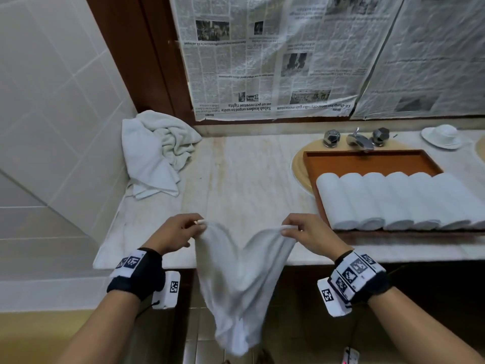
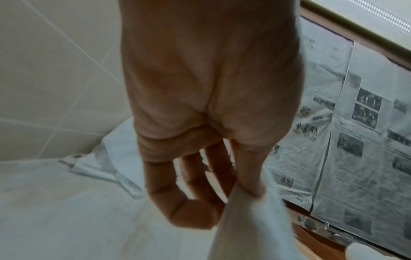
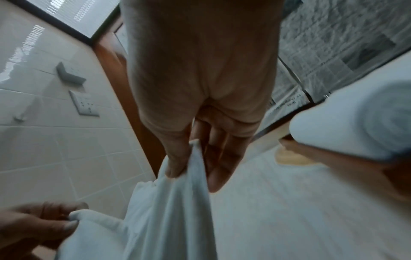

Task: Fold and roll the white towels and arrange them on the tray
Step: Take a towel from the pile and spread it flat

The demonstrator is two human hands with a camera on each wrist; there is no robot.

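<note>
I have a white towel [image 1: 240, 282] pinched at its two top corners, my left hand [image 1: 174, 232] on one and my right hand [image 1: 308, 233] on the other, and it hangs slack between them over the front edge of the bench [image 1: 244, 174], sagging in a deep V with its lower end below the bench top. In the wrist views my thumb and fingers [image 3: 175, 168] are closed on the cloth at the hem, so both grips look sound. I judge the step in hand to be opening the towel flat before the first fold. To do that well I should draw my hands apart until the top edge goes straight, lift so the tail clears the bench edge, then lay it down on the bare stretch of bench in front of me, far edge first, and smooth out the creases. A crooked or bunched start would give a lopsided roll. The tray [image 1: 367, 160] sits to my right over the sink with a row of rolled towels [image 1: 393, 200] lying side by side at its near end; the back of it is bare. More loose towels [image 1: 157, 151] wait in a heap at the left corner.
</note>
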